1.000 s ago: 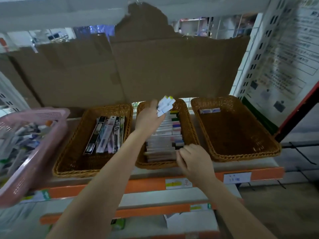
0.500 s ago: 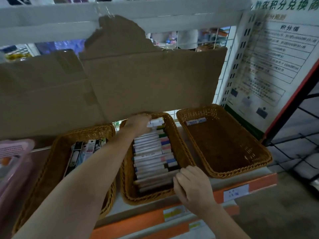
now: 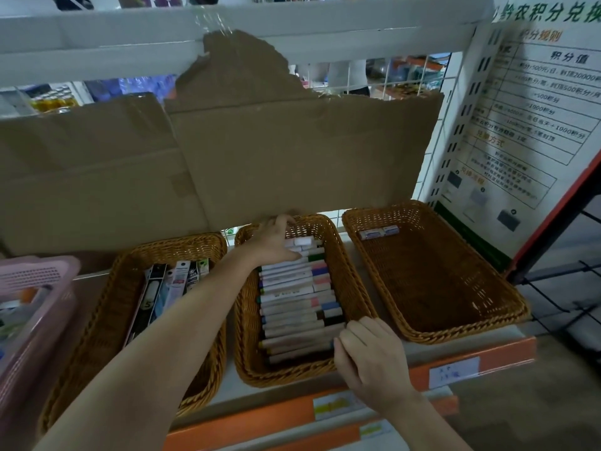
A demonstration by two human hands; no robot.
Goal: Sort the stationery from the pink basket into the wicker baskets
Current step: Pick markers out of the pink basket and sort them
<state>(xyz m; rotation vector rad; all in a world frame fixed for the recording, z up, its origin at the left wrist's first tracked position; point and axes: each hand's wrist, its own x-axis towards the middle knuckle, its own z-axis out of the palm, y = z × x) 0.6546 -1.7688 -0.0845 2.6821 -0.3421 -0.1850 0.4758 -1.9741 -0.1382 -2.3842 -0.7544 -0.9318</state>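
Note:
Three wicker baskets stand side by side on a shelf. The middle basket (image 3: pixel 353 288) holds a row of white markers (image 3: pixel 292 304) with coloured caps. My left hand (image 3: pixel 276 239) reaches to its far end and pinches a few white markers (image 3: pixel 303 241) between thumb and fingers, low on the row. My right hand (image 3: pixel 367 353) curls over the basket's near right corner, fingertips against the nearest marker ends. The left wicker basket (image 3: pixel 169 244) holds long packaged pens (image 3: pixel 169 288). The right wicker basket (image 3: pixel 507 297) holds two small erasers (image 3: pixel 379 232). The pink basket (image 3: pixel 48 271) sits at far left.
A torn brown cardboard sheet (image 3: pixel 292 157) hangs just behind and above the baskets. A white shelf beam (image 3: pixel 130 34) runs overhead. A printed poster (image 3: pixel 536 125) stands to the right. The orange shelf edge (image 3: pixel 260 418) carries price labels.
My left hand has carried the white markers down from above the middle basket to its far end. The view has shifted right and closer. My right hand stays at the near corner.

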